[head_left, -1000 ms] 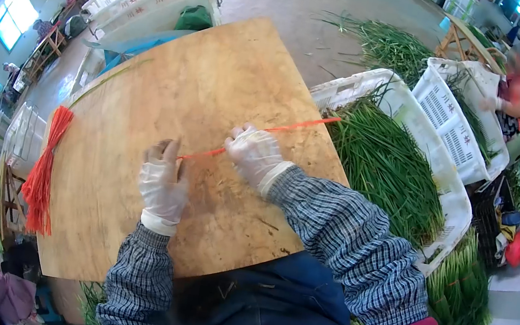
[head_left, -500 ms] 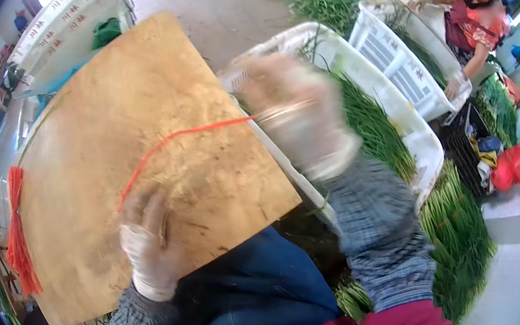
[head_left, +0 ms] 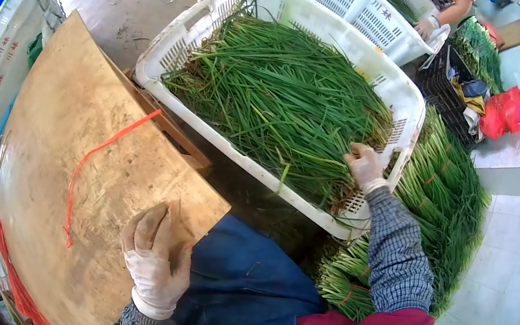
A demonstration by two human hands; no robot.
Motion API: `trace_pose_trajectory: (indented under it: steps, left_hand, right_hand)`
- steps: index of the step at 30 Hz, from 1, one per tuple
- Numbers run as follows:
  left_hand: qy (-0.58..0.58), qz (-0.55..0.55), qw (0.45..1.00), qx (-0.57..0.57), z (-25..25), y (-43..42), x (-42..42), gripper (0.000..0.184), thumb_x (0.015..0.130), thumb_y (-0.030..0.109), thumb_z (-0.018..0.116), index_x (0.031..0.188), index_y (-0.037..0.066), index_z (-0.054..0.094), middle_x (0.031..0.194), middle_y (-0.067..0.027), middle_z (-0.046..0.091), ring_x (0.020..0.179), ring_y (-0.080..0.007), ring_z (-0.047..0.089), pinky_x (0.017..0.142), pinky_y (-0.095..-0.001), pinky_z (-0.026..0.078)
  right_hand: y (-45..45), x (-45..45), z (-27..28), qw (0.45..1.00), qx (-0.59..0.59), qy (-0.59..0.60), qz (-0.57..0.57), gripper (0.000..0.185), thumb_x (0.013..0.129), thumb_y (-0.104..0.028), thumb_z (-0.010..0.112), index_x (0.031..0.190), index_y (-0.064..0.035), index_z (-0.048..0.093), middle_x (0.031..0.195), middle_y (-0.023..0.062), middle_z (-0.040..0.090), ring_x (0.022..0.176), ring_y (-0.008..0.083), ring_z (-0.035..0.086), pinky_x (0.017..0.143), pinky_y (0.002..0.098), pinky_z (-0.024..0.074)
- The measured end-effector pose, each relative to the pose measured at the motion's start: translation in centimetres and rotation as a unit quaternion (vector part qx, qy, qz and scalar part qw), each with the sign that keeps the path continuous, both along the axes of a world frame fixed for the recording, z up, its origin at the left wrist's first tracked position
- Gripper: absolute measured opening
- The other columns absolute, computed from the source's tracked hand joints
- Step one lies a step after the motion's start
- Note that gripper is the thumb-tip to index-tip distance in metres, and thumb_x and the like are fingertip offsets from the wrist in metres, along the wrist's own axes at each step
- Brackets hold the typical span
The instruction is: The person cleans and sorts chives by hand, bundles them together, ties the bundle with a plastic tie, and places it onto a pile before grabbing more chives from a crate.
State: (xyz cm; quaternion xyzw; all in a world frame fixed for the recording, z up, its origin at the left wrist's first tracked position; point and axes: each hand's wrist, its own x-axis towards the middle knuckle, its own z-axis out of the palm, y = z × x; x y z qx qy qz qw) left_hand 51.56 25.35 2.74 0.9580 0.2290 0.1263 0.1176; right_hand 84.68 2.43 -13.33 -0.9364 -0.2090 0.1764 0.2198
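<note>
My left hand (head_left: 157, 258), in a white fingertip-less-looking, soiled glove, rests at the near edge of a wooden board (head_left: 101, 160). Its fingers lie bent but loose with the thumb apart, and it holds nothing. A red tie strip (head_left: 83, 167) lies curved across the board beyond it. My right hand (head_left: 366, 167), gloved too, is inside a white plastic crate (head_left: 177, 111), at the right end of a heap of green chives (head_left: 283, 92). Its fingers are bent together on the stalks there; the fingertips are partly hidden among them.
Tied chive bundles (head_left: 433, 180) are stacked right of the crate. Behind it stand another white crate (head_left: 361, 10) with a co-worker's gloved hand (head_left: 427, 28) at its rim, a black crate (head_left: 441, 81) and a red bag (head_left: 505, 114). More red strips (head_left: 15, 274) hang at the board's left edge.
My right hand has moved from above the board into the crate, leaving the red strip lying on the board. The view has turned right and down. My left hand stays at the board.
</note>
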Motion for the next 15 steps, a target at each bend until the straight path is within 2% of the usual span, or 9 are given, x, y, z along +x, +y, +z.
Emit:
trace_pose_trajectory:
  steps: [2, 4, 5, 6, 8, 11, 13, 14, 15]
  left_hand:
    - [0.005, 0.0, 1.0, 0.002, -0.1, -0.1, 0.1, 0.05, 0.065, 0.01, 0.067, 0.112, 0.002, 0.053, 0.117, -0.0119, 0.05, 0.105, -0.0323, 0.045, 0.09, -0.0419, 0.037]
    - [0.013, 0.005, 1.0, -0.005, 0.0, -0.2, 0.3, 0.05, 0.066, 0.01, 0.066, 0.113, 0.002, 0.053, 0.117, -0.012, 0.05, 0.105, -0.0326, 0.045, 0.091, -0.042, 0.037]
    - [0.012, 0.002, 1.0, -0.003, 0.0, -0.2, 0.2, 0.05, 0.066, 0.01, 0.066, 0.114, 0.002, 0.053, 0.117, -0.0119, 0.05, 0.105, -0.0326, 0.045, 0.091, -0.0421, 0.037]
    - [0.009, -0.001, 1.0, -0.001, -0.2, -0.1, 0.1, 0.05, 0.067, 0.01, 0.065, 0.115, 0.003, 0.053, 0.117, -0.0117, 0.05, 0.105, -0.0326, 0.045, 0.09, -0.0421, 0.037]
    - [0.007, -0.005, 1.0, -0.001, -0.3, 0.0, 0.0, 0.05, 0.068, 0.009, 0.064, 0.116, 0.002, 0.053, 0.116, -0.0121, 0.05, 0.105, -0.0321, 0.045, 0.09, -0.0424, 0.037]
    - [0.0, -0.005, 1.0, -0.002, -0.1, -0.4, -0.4, 0.049, 0.068, 0.006, 0.062, 0.116, 0.001, 0.053, 0.115, -0.0145, 0.051, 0.105, -0.0324, 0.046, 0.09, -0.0428, 0.038]
    - [-0.019, -0.012, 1.0, 0.008, 0.4, -1.9, -0.7, 0.048, 0.068, 0.0, 0.06, 0.116, 0.0, 0.053, 0.114, -0.0173, 0.053, 0.105, -0.0349, 0.048, 0.091, -0.0428, 0.039]
    - [-0.055, -0.065, 0.996, -0.039, 0.5, -2.4, -0.3, 0.049, 0.067, -0.003, 0.06, 0.116, -0.003, 0.052, 0.112, -0.0207, 0.053, 0.098, -0.0331, 0.054, 0.083, -0.0382, 0.046]
    - [-0.071, -0.084, 0.985, -0.135, 0.5, -3.0, 0.6, 0.056, 0.067, -0.002, 0.063, 0.121, -0.004, 0.048, 0.115, -0.0218, 0.051, 0.094, -0.0309, 0.056, 0.078, -0.0346, 0.048]
  right_hand:
    - [1.8, -2.8, -0.1, 0.992, 0.028, -0.082, 0.097, 0.046, 0.074, -0.016, 0.065, 0.116, -0.0026, 0.053, 0.108, 0.0189, 0.058, 0.098, 0.0303, 0.057, 0.086, 0.0356, 0.0466]
    - [4.5, -4.8, 0.4, 0.948, 0.029, -0.193, 0.252, 0.058, 0.067, -0.01, 0.068, 0.121, -0.0059, 0.048, 0.116, 0.0158, 0.052, 0.104, 0.0303, 0.052, 0.086, 0.04, 0.0458]
    - [6.1, -5.7, 1.0, 0.944, 0.033, -0.177, 0.275, 0.061, 0.065, -0.01, 0.07, 0.121, -0.009, 0.048, 0.119, 0.0137, 0.05, 0.106, 0.0302, 0.05, 0.086, 0.0406, 0.045]
    - [7.2, -6.4, 0.9, 0.942, 0.021, -0.15, 0.3, 0.057, 0.066, -0.012, 0.068, 0.12, -0.0121, 0.05, 0.12, 0.0119, 0.049, 0.107, 0.0299, 0.048, 0.087, 0.0388, 0.0433]
    - [8.8, -6.9, -0.2, 0.922, 0.076, -0.111, 0.363, 0.037, 0.074, -0.011, 0.06, 0.111, -0.0133, 0.058, 0.112, 0.0123, 0.056, 0.101, 0.0293, 0.053, 0.082, 0.0392, 0.0456]
    - [9.4, -7.0, 0.5, 0.936, -0.004, 0.1, 0.338, 0.025, 0.079, -0.011, 0.054, 0.102, -0.0101, 0.062, 0.097, 0.013, 0.061, 0.088, 0.0294, 0.059, 0.075, 0.039, 0.0474]
    - [9.1, -8.2, 3.3, 0.952, 0.062, 0.052, 0.294, 0.021, 0.079, -0.011, 0.054, 0.098, -0.0088, 0.063, 0.089, 0.0132, 0.062, 0.08, 0.029, 0.061, 0.068, 0.0376, 0.0484]
    - [8.7, -9.1, 5.3, 0.958, 0.094, 0.029, 0.271, 0.019, 0.079, -0.011, 0.054, 0.095, -0.0081, 0.063, 0.085, 0.0133, 0.063, 0.076, 0.0288, 0.062, 0.064, 0.037, 0.0489]
    - [8.5, -10.3, 7.3, 0.953, 0.128, -0.02, 0.273, 0.016, 0.079, -0.011, 0.054, 0.092, -0.0062, 0.062, 0.082, 0.0123, 0.062, 0.072, 0.028, 0.062, 0.06, 0.0355, 0.0487]
